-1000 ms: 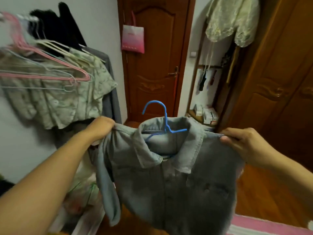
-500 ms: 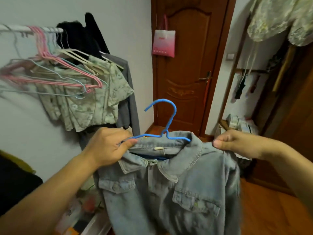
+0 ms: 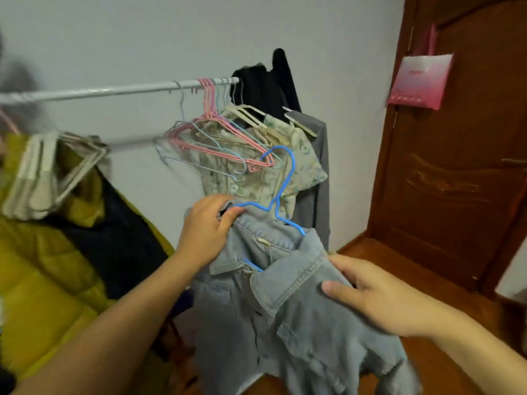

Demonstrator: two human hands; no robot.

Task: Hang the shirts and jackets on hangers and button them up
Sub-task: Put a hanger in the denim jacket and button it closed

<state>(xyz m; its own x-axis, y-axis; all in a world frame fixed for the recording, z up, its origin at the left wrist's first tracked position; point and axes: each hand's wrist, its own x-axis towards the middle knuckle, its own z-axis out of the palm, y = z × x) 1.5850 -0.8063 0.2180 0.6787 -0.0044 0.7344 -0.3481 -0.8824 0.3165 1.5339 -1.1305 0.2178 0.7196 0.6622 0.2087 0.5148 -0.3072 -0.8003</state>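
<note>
Head view: I've got my left hand [image 3: 206,227] pinching the near-left shoulder of the denim jacket [image 3: 285,317] together with the arm of the blue hanger [image 3: 281,189], thumb and fingers curled round cloth and wire. My right hand [image 3: 379,297] lies flatter on the right collar and shoulder, fingers fairly straight, pressing the denim; I can't tell whether the thumb pinches underneath.

What's changed: half a second ago both hands held the jacket out by its shoulders with the door straight ahead. Now the view has swung left, the white rail [image 3: 114,91] runs across the upper frame, and the blue hook stands up just in front of the pink wire hangers [image 3: 225,143] and the pale printed shirt [image 3: 285,166]. My right hand has slid off the shoulder tip onto the collar.

I read that as the jacket seated on its hanger, front placket apparently closed, and now heading for the rail. The hook is still well below the rail, so hanging isn't done yet. There's bare rail left of the pink bunch, and that looks the likeliest landing spot.

Writing: a small pale tag inside the neckline, and faint print on the pink bag [image 3: 419,81] on the door [image 3: 456,166], both unreadable. No brand I can make out.
</note>
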